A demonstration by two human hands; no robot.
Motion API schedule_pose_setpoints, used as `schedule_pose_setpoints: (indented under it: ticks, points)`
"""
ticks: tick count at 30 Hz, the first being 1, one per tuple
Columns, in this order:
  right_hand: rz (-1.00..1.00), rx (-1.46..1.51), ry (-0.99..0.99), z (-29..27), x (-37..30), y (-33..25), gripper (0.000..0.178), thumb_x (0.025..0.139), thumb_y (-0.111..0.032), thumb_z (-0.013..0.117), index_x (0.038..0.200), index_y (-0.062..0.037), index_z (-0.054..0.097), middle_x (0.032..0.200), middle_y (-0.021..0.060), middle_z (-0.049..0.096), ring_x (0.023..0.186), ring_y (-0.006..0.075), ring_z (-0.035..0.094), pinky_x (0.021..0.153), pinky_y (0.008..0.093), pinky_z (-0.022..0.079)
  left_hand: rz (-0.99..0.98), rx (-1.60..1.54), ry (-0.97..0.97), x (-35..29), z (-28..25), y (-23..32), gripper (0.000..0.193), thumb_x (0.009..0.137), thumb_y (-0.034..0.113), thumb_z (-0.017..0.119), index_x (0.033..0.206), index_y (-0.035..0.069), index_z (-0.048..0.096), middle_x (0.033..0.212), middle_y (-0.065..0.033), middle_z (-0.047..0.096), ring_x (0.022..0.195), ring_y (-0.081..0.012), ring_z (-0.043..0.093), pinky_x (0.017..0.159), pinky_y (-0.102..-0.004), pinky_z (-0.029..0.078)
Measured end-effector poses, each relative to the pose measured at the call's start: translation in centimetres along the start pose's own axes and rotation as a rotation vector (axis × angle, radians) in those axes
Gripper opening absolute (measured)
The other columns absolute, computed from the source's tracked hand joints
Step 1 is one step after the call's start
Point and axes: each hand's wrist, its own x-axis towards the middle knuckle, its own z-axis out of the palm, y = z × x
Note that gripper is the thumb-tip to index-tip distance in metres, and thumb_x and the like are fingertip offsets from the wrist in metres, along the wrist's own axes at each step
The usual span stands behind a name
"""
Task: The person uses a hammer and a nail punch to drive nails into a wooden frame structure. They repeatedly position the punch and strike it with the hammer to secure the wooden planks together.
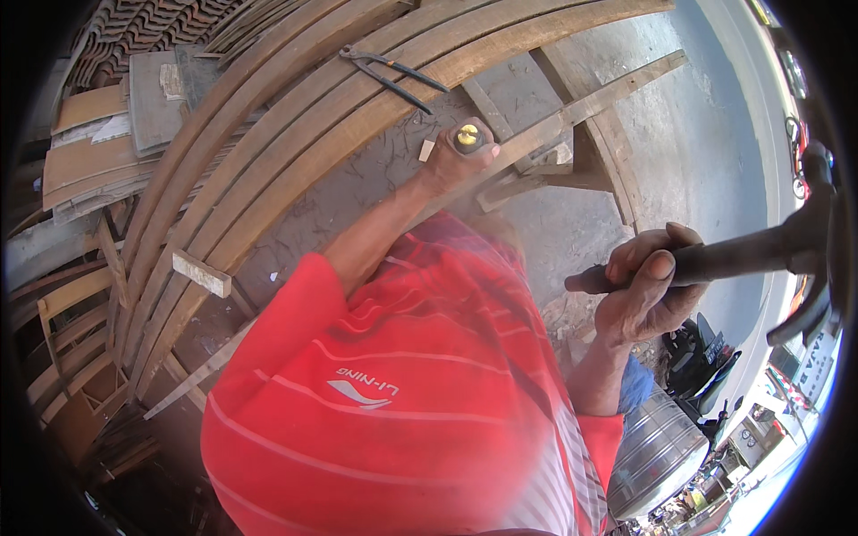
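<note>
My left hand (447, 163) is closed around an upright tool handle (467, 137), dark with a yellow end; its lower part is hidden beneath my fist. That fist is at a straight wooden beam (594, 109) running across in front of me. Raised at the right, my right hand (645, 290) grips a black claw hammer (742, 256) by its handle, with the head toward the right rim. Pincers (384, 71) with dark handles lie on the curved wooden planks (295, 147), beyond my left hand.
Long curved planks sweep across the left and far side, joined by a short wooden block (201, 272). Stacked boards (94, 170) and roof tiles (134, 40) stand behind them. A wooden frame (601, 161) supports the beam's far part. A silvery drum (657, 451) and motorbike (697, 371) are at right.
</note>
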Motion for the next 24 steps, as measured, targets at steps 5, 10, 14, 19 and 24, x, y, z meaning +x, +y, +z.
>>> schedule_pose_setpoints:
  ticks: [5, 10, 14, 19, 24]
  points:
    - [0.128, -0.417, -0.301, -0.8, -1.9, 3.0, 0.04, 0.102, -0.033, 0.068, 0.117, 0.0005, 0.051, 0.075, 0.0168, 0.062, 0.06, 0.0301, 0.061, 0.053, 0.0375, 0.049, 0.144, 0.134, -0.016, 0.1, 0.4, 0.4, 0.013, 0.088, 0.013, 0.074, 0.093, 0.005, 0.064, 0.076, 0.0, 0.063, 0.073, -0.0094, 0.061, 0.067, -0.0309, 0.051]
    - [0.399, -0.917, -0.822, -0.3, -1.0, 5.0, 0.034, 0.102, -0.026, 0.065, 0.123, -0.002, 0.054, 0.089, 0.0302, 0.067, 0.084, 0.0523, 0.066, 0.069, 0.0515, 0.051, 0.295, 0.204, -0.007, -0.2, 0.1, 1.3, 0.012, 0.087, 0.014, 0.074, 0.091, 0.007, 0.066, 0.08, -0.0024, 0.067, 0.077, -0.0091, 0.062, 0.074, -0.0318, 0.053]
    - [0.215, -0.813, -0.395, -0.5, 1.8, -0.7, 0.034, 0.103, -0.028, 0.066, 0.12, 0.0005, 0.06, 0.074, 0.014, 0.061, 0.063, 0.0258, 0.063, 0.062, 0.0383, 0.05, 0.049, 0.112, -0.076, 0.1, -0.2, 0.2, 0.015, 0.086, 0.017, 0.077, 0.092, 0.007, 0.067, 0.082, -0.0029, 0.069, 0.08, -0.0094, 0.064, 0.077, -0.0312, 0.054]
    - [-0.324, -0.022, 0.075, 1.6, 4.9, -3.9, 0.035, 0.107, -0.036, 0.059, 0.1, -0.0032, 0.051, 0.063, -0.0013, 0.042, 0.047, 0.0077, 0.042, 0.037, 0.0227, 0.035, 0.083, 0.077, -0.047, 0.0, 0.2, 0.2, 0.013, 0.085, 0.014, 0.077, 0.089, 0.007, 0.068, 0.082, -0.0027, 0.071, 0.077, -0.0072, 0.062, 0.075, -0.0298, 0.054]
    - [0.218, -1.152, -0.979, 0.1, -0.7, 4.1, 0.023, 0.104, -0.021, 0.059, 0.11, -0.0021, 0.048, 0.08, 0.031, 0.064, 0.075, 0.0539, 0.064, 0.06, 0.0574, 0.047, 0.201, 0.028, -0.056, 0.0, 0.7, -0.9, 0.018, 0.084, 0.017, 0.079, 0.095, 0.006, 0.068, 0.087, -0.0025, 0.072, 0.082, -0.011, 0.066, 0.079, -0.0317, 0.055]
